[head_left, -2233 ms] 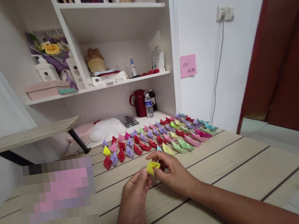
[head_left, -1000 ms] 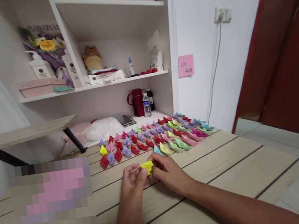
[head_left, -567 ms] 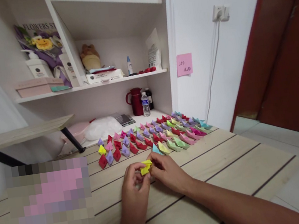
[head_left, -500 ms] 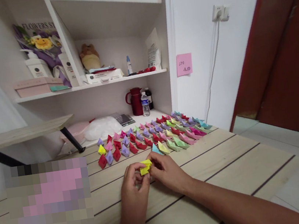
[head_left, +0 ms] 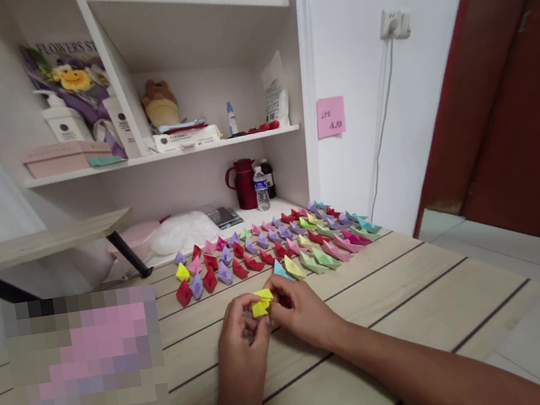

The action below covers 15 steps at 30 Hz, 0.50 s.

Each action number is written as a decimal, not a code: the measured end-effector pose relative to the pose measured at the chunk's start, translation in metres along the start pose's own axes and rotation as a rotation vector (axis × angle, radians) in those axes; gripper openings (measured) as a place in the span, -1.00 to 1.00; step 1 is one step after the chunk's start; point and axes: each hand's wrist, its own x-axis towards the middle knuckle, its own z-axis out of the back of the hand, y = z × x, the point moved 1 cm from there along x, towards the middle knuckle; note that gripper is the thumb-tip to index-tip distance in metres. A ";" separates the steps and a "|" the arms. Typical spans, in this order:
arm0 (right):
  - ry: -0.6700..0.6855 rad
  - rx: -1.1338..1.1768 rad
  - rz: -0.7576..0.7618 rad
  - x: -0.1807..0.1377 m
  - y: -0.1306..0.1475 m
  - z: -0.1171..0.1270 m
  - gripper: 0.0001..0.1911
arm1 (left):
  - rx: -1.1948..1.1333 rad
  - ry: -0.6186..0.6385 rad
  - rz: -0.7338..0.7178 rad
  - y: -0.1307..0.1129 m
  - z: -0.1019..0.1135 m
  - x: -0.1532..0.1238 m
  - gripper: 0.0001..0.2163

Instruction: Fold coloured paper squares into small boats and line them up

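Observation:
A small piece of folded yellow paper is pinched between my two hands, just above the wooden table. My left hand grips its left side with thumb and fingers. On the right side, the fingertips of my right hand close on the paper and cover part of it. Beyond my hands stand rows of folded paper boats in red, purple, pink, green, yellow and blue. Closest to my right hand are a blue paper boat and a pale yellow one.
Behind the boats, a red jug and a water bottle stand under a white shelf. A small raised wooden stand is at the left. Below it, a blurred-out patch hides part of the table.
Both hands keep hold of the yellow paper and have hardly moved. The whole view has shifted very slightly.

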 end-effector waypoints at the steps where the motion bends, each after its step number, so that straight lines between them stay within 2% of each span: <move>1: -0.001 -0.003 0.002 0.000 0.000 0.000 -0.86 | 0.006 0.002 -0.003 0.001 0.000 0.000 -0.78; 15: -0.056 -0.101 0.088 -0.001 0.004 0.004 -0.82 | 0.001 -0.044 -0.004 0.006 -0.001 0.001 -0.83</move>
